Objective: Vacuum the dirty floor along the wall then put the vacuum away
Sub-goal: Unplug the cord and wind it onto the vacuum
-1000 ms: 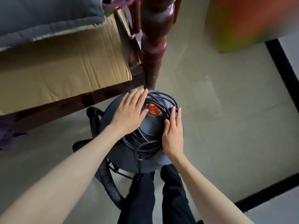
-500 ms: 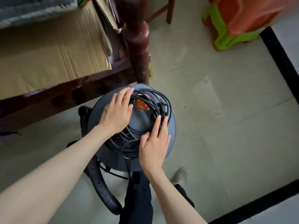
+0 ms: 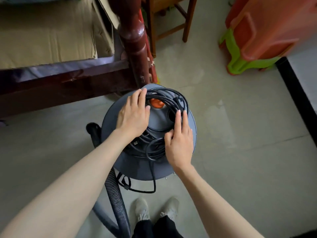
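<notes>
The round grey vacuum canister (image 3: pixel 191 129) stands on the floor just in front of my feet. Its black power cord (image 3: pixel 171 98) lies coiled around the raised top, which has an orange button (image 3: pixel 156 103). My left hand (image 3: pixel 133 115) rests on the left side of the coil, fingertips bent over the far loops. My right hand (image 3: pixel 180 145) lies on the near right side, two straight fingers pressing the cord. A ribbed black hose (image 3: pixel 116 194) runs from the canister's left side down past my legs. A loose loop of cord hangs at the front.
A dark wooden bed frame (image 3: pixel 68 83) with a turned post (image 3: pixel 135 40) stands close behind the canister, flattened cardboard (image 3: pixel 48 36) on it. A wooden chair (image 3: pixel 171 31) is behind the post. Stacked orange and green plastic stools (image 3: pixel 257 31) sit at the right, by a black floor strip (image 3: pixel 295 83).
My right hand slid from the coil's right edge toward its near side. My left hand's fingers bent over the far loops. The view pulled back, so my shoes show.
</notes>
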Available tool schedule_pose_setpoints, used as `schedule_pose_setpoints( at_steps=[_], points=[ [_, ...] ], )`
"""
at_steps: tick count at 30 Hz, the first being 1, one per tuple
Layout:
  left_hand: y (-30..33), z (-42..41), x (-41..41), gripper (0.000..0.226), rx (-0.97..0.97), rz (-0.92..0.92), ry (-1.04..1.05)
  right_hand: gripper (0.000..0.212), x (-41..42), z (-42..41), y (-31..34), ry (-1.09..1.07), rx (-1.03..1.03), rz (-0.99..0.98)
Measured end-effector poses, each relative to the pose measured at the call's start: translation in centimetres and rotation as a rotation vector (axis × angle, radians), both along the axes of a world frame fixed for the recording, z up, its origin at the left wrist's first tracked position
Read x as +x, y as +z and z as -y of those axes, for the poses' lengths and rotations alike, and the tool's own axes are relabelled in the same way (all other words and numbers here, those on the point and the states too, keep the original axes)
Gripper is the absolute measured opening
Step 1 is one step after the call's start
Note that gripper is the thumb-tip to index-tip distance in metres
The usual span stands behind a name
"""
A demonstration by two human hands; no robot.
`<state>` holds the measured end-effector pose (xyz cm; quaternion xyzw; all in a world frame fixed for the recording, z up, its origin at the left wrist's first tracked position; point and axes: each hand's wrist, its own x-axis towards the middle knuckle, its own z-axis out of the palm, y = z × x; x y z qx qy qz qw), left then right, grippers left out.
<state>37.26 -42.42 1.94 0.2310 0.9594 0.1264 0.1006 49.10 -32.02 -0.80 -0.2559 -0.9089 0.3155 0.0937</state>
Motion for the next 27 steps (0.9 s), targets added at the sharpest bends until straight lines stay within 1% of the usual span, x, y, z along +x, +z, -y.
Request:
schedule_pose_setpoints(
  at_steps=[4, 10, 12, 15, 17, 19, 21, 23, 27],
  points=[
    [0.2, -3.8, 1.5, 0.060, 0.000, 0.015, 0.062, 0.063, 0.1, -5.9, 0.2, 0.100, 0.005, 0.004],
    [0.3, -9.3, 2.6, 0.064, -0.001, 0.055, 0.101, 0.063, -1.4, -14.7, 0.9, 0.233, 0.011, 0.079],
    [0.3, -10.5, 2.0, 0.066, -0.022, 0.046, 0.056, 0.064, -2.1, -16.9, 0.8, 0.259, 0.024, 0.083],
    [0.1, -11.2, 0.3, 0.069, -0.055, -0.015, -0.077, 0.063, -3.4, -19.6, 1.0, 0.285, 0.088, 0.131],
    [0.0, -11.7, -0.7, 0.071, -0.045, -0.055, -0.148, 0.062, -3.9, -19.7, 1.2, 0.215, 0.167, 0.133],
    [-0.2, -12.6, -1.4, 0.070, -0.017, -0.057, -0.183, 0.054, -3.6, -17.6, 0.8, 0.055, 0.279, 0.033],
    [-0.4, -13.7, -1.7, 0.069, 0.036, -0.028, -0.171, 0.051, -2.9, -15.1, 0.0, -0.053, 0.342, -0.048],
    [-0.7, -14.3, -1.8, 0.068, 0.061, -0.012, -0.155, 0.048, -2.5, -14.6, -0.8, -0.068, 0.367, -0.080],
    [-1.3, -15.9, -2.0, 0.074, 0.111, -0.039, -0.095, 0.035, -3.5, -17.5, -1.8, -0.050, 0.423, -0.168]
  ],
)
